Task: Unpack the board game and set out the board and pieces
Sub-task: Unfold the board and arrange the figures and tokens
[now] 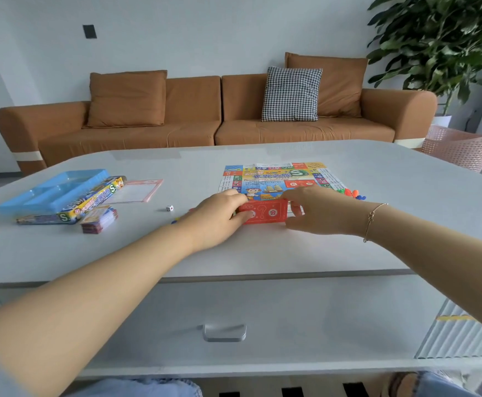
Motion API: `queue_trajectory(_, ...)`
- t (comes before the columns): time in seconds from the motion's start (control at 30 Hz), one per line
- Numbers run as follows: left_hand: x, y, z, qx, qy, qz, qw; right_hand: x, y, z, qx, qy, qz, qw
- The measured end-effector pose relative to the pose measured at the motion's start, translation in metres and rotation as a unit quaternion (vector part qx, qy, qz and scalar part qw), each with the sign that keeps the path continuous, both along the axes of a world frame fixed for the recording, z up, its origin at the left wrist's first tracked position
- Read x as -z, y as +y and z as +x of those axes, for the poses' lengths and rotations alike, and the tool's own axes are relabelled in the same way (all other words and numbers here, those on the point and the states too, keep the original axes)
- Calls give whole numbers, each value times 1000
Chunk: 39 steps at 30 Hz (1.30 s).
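Observation:
The colourful paper game board (277,176) lies unfolded on the white table (377,224). At its near edge sits a red stack of cards (264,212) with a question mark on top. My left hand (216,216) grips the stack's left end, thumb on top. My right hand (317,210) grips its right end. Small plastic pieces (353,193) in red, green and blue lie by the board's right edge. A white die (169,208) rests left of my hands. Another card pile (99,220) lies further left.
The blue box tray (53,189) and the printed box lid (76,204) lie at the table's left, with a pink-edged sheet (136,191) beside them. A brown sofa (205,118) stands behind the table, a pink basket (460,149) at the right. A drawer handle (224,332) sits below the tabletop.

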State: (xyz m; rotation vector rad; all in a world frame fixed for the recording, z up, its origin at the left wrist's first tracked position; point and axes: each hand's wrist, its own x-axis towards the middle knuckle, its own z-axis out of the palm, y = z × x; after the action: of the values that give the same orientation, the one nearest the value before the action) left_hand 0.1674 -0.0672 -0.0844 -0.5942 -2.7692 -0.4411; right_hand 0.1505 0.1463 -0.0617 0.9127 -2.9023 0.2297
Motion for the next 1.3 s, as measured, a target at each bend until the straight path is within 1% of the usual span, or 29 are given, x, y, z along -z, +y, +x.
queue_trajectory(0.07,-2,4,3,2,-16,17,1000,3,-4,0,6,-22,-10,1000)
queue_trajectory(0.2,-3,10,5,19,-50,54,997,5,-12,3,-10,-70,-92,993)
queue_trajectory(0.37,-2,11,1,30,-35,-18,999,1,-8,-1,-6,-110,-185,977)
queue_trajectory(0.43,-4,14,2,28,-32,-32,999,4,-7,-1,-11,-80,-179,981)
queue_trajectory(0.53,-6,16,1,17,-43,-43,998,6,-7,2,-31,21,-83,996)
queue_trajectory(0.6,-7,16,0,13,-53,-51,997,3,-8,2,-24,30,-52,998)
queue_trajectory(0.67,-7,16,0,15,-52,-54,997,0,-8,1,-21,6,-75,997)
queue_trajectory(0.8,-8,17,3,11,-50,-81,995,3,-7,1,-32,-23,-89,995)
queue_trajectory(0.93,-8,18,3,2,-52,-88,995,3,-3,0,-10,-24,-175,984)
queue_trajectory(1.03,-9,17,0,4,-62,-67,996,8,-3,-1,-8,-31,-201,979)
queue_trajectory(1.1,-15,19,1,-3,-78,-41,996,5,-2,-2,-2,-34,-261,965)
queue_trajectory(1.17,-20,23,0,-9,-80,-15,997,-2,-1,-6,8,-15,-306,952)
queue_trajectory(1.3,-28,26,-10,-46,-15,9,999,-25,-3,-21,28,23,-302,953)
